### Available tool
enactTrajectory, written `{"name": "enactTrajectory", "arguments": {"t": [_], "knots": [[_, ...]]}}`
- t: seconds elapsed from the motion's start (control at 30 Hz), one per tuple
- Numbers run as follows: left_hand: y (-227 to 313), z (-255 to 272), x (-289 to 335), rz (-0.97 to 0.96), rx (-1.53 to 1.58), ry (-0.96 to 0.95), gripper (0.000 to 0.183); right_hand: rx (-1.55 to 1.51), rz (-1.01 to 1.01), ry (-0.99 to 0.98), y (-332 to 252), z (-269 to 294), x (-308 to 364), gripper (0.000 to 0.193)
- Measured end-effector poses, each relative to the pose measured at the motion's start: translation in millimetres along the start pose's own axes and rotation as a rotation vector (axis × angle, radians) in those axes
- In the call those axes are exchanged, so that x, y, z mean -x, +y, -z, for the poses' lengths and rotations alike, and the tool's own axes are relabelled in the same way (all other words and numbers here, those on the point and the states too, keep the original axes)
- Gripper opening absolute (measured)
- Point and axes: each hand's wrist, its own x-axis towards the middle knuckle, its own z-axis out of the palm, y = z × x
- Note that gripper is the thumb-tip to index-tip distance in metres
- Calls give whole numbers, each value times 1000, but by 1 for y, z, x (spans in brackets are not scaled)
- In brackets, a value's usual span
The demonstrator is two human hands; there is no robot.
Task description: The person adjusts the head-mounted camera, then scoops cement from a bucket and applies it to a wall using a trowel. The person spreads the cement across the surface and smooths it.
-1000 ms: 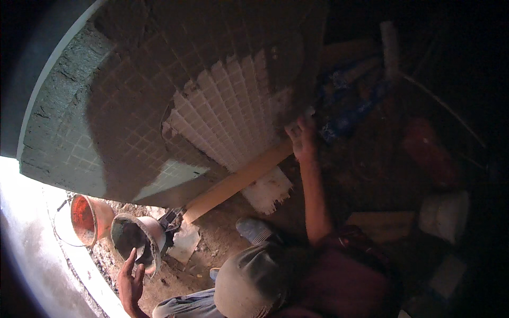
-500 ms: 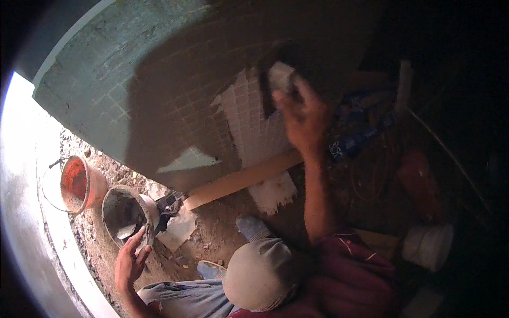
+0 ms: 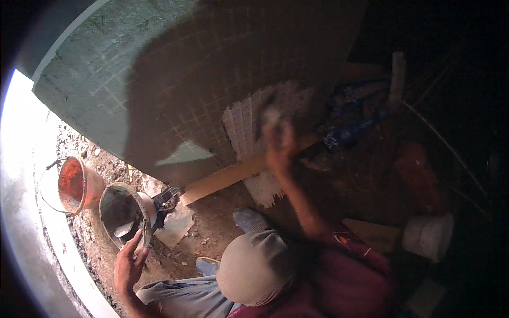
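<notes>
My left hand [image 3: 129,264] grips the near rim of a grey, mortar-smeared bucket [image 3: 144,233], which is tilted with its mouth toward the left. Inside that bucket lies a pale flat piece [image 3: 123,229]. My right hand [image 3: 281,140], blurred by motion, is closed round a trowel [image 3: 272,115] with a pale part and a dark flat blade, though its outline is smeared. The trowel is against or just off the wall [image 3: 175,79], over a section of white mesh [image 3: 243,124]. Grey-green plaster coats the wall, and grid lines show through it.
A wooden board [image 3: 222,180] runs along the wall's foot, with mesh hanging below it. An orange bucket [image 3: 79,185] stands at the left. Blue patterned cloth [image 3: 350,130] and an upright stick [image 3: 396,79] are at the right. A white bucket [image 3: 428,236] lies in shadow.
My right hand and the trowel have moved down and slightly left along the meshed wall. My left hand stays on the grey bucket's rim.
</notes>
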Motion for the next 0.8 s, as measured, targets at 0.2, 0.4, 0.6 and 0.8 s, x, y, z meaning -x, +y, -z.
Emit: {"name": "enactTrajectory", "arguments": {"t": [0.2, 0.4, 0.6, 0.8], "knots": [[10, 11, 5, -15, 54, 28, 58, 190, -242, 370, 54, 50, -82, 46], [14, 41, -31, -217, -17, -12, 58, -56, -318, 16, 64, 23, 16, 42], [-105, 45, -45, 52, -443, 319, 49, -490, -808, 325, 137, 61, -22, 42], [-207, 13, -16, 388, -503, 232, 49, -888, -875, 388, 118, 90, -78, 44]]}}
